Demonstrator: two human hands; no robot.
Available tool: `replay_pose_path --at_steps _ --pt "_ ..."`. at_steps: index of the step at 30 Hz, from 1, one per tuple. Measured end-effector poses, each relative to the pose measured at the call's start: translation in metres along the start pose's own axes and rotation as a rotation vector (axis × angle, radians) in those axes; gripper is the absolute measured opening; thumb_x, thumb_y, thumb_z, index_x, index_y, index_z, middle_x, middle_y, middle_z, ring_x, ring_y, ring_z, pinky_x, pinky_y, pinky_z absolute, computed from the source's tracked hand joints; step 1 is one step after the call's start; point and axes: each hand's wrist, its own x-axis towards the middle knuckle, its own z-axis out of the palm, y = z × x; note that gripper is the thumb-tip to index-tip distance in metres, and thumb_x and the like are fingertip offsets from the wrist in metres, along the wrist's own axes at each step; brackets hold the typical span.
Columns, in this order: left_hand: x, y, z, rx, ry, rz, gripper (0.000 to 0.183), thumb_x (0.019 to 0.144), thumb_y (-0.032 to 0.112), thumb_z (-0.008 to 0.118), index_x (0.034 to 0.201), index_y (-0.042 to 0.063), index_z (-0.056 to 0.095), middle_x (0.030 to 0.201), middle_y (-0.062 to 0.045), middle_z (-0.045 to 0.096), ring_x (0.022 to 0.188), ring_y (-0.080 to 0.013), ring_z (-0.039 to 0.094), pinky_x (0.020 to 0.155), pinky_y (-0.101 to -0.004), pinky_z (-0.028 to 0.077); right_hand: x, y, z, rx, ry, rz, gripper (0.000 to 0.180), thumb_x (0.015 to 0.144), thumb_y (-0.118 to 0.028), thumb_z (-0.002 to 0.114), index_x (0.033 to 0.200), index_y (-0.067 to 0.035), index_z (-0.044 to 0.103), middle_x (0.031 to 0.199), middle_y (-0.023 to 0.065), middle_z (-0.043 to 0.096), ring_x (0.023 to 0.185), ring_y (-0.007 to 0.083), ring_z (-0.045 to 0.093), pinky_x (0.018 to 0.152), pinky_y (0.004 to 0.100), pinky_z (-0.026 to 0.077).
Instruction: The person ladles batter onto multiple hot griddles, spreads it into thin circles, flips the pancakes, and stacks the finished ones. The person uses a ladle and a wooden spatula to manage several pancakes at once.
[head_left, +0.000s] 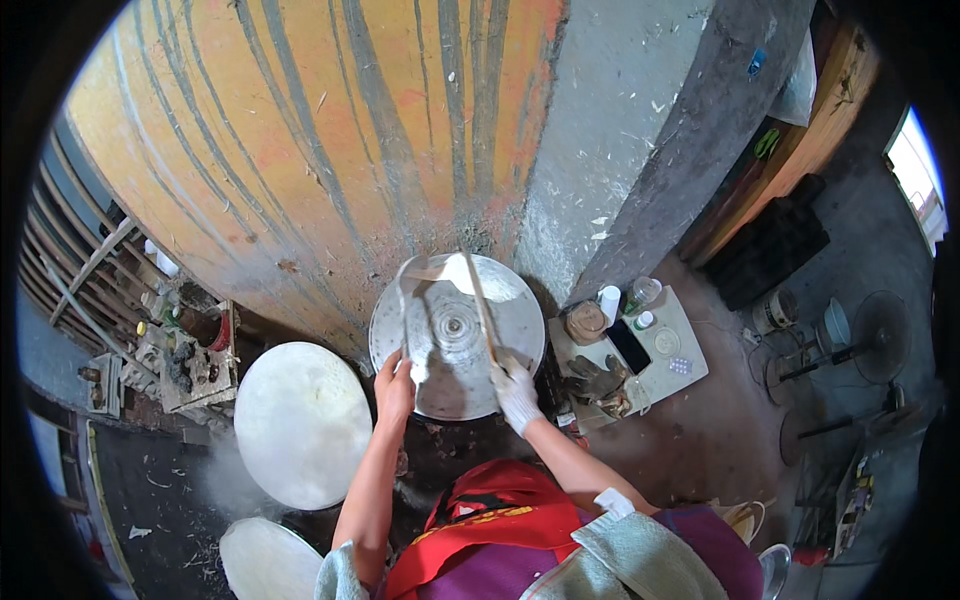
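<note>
In the middle of the view lies a round grey metal plate (450, 375) with rings at its centre. My bare left hand (394, 388) grips the near end of a thin, pale implement (405, 300) that reaches over the plate and looks bent at its far end. My right hand (514, 386), in a white glove, holds the near end of a thin wooden stick (478, 296) that also extends over the plate. Whether the two implements join at their far ends is blurred. Both hands are at the plate's near part.
Two pale round discs (303, 426) (270, 562) are at the left, with steam nearby. A stained wall (300, 150) rises beyond the plate. At the right, a small table (686, 341) holds a phone (628, 346), bottles and a dark glove (596, 377). A cluttered stand (202, 397) is far left; a fan (882, 337) stands far right.
</note>
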Motion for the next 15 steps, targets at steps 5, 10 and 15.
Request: replay_pose_path --at_steps 5,10,15 --pt "-0.055 0.014 -0.036 -0.322 -0.021 -0.063 0.037 0.103 0.029 0.039 0.123 0.002 0.054 0.054 -0.002 0.045 0.032 -0.0126 0.036 0.030 -0.0270 0.031 -0.006 0.001 0.001 0.110 0.151 0.067 0.034 0.098 -0.018 0.054 0.129 -0.005 0.060 0.088 0.0062 0.064 0.076 0.0159 0.057 0.068 0.0296 0.047" --pt "-0.100 0.034 -0.049 -0.601 -0.116 -0.028 0.043 0.105 0.034 0.037 0.134 0.004 0.048 0.054 -0.001 0.042 0.032 -0.0108 0.036 0.029 -0.0261 0.032 0.027 -0.030 0.052 -0.006 -0.023 0.072 0.038 0.096 -0.023 0.055 0.129 -0.005 0.059 0.114 0.0182 0.068 0.105 0.0291 0.064 0.093 0.0364 0.048" --pt "-0.134 0.032 -0.068 -0.714 -0.148 0.062 0.048 0.104 0.036 0.043 0.138 0.003 0.043 0.056 -0.003 0.043 0.034 -0.0106 0.039 0.030 -0.0266 0.034 0.018 0.010 0.004 -0.058 0.124 -0.119 0.033 0.097 -0.023 0.055 0.123 -0.003 0.062 0.109 0.0184 0.069 0.096 0.0250 0.066 0.086 0.0356 0.050"
